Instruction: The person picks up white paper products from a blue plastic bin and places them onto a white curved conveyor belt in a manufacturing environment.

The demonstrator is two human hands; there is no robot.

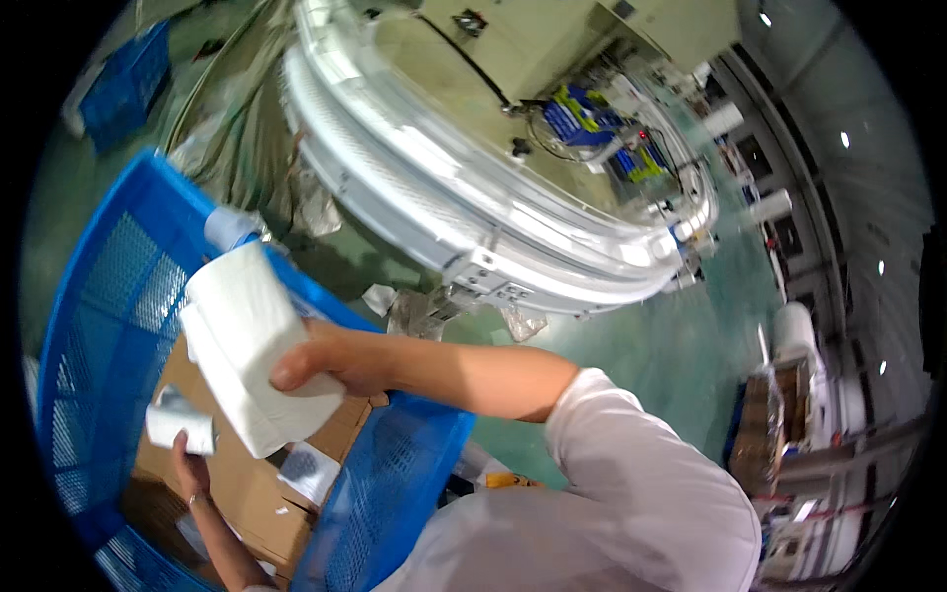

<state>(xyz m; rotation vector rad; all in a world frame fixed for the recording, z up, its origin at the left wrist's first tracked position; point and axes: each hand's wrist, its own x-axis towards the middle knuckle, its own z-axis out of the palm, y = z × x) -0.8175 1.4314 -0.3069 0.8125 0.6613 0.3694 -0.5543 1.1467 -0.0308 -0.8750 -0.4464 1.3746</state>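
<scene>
My right hand (335,360) grips a stack of white tissue rolls (247,335) above a blue plastic crate (380,493), its thumb pressed on the near side. The fingers beneath the rolls are hidden. Lower down, inside the crate, my left hand (189,474) is closed on a smaller white roll (178,430) with a grey end. Brown cardboard (252,493) lines the crate's bottom. On it lies a white and grey packet (310,473), just below the large rolls.
Beyond the crate curves a white conveyor track (424,197). Crumpled clear plastic (414,314) lies on the green floor under it. Another blue crate (123,89) stands at the far left. Stacked brown cartons (769,424) are off to the right.
</scene>
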